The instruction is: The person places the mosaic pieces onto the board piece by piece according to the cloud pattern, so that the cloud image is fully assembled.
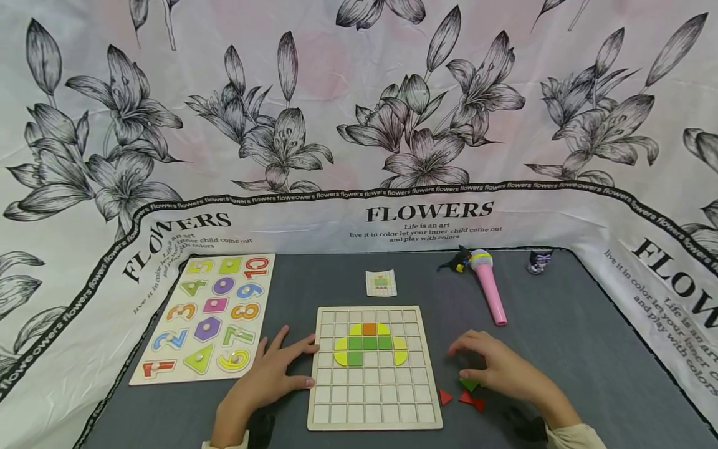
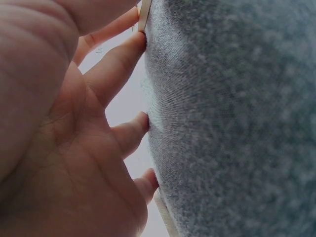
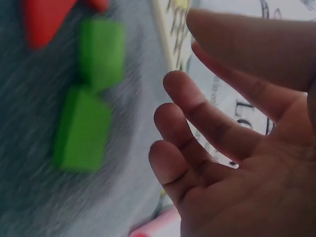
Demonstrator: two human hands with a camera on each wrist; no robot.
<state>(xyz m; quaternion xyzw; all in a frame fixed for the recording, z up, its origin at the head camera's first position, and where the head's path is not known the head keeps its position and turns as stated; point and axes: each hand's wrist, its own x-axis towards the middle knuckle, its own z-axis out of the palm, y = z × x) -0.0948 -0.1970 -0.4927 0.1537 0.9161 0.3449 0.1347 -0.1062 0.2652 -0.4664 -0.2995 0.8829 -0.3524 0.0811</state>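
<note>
A wooden grid board [image 1: 371,399] lies on the grey table cloth, with yellow, green and orange tiles [image 1: 369,343] set in its upper rows. My left hand [image 1: 291,365] lies flat with spread fingers against the board's left edge. In the left wrist view its fingertips [image 2: 140,123] press on the cloth. My right hand [image 1: 482,362] hovers just right of the board over two green blocks [image 1: 469,383]; its fingers [image 3: 197,123] are loosely bent and hold nothing. The green blocks [image 3: 94,89] and a red piece [image 3: 42,19] lie close to it. Red triangles [image 1: 471,400] sit in front of the hand.
A number puzzle board [image 1: 207,315] lies at the left. A small pattern card [image 1: 381,282] sits behind the grid board. A pink toy microphone [image 1: 490,290], a black toy [image 1: 455,260] and a small figure [image 1: 539,260] lie at the back right. A flower-print sheet [image 1: 359,125] surrounds the table.
</note>
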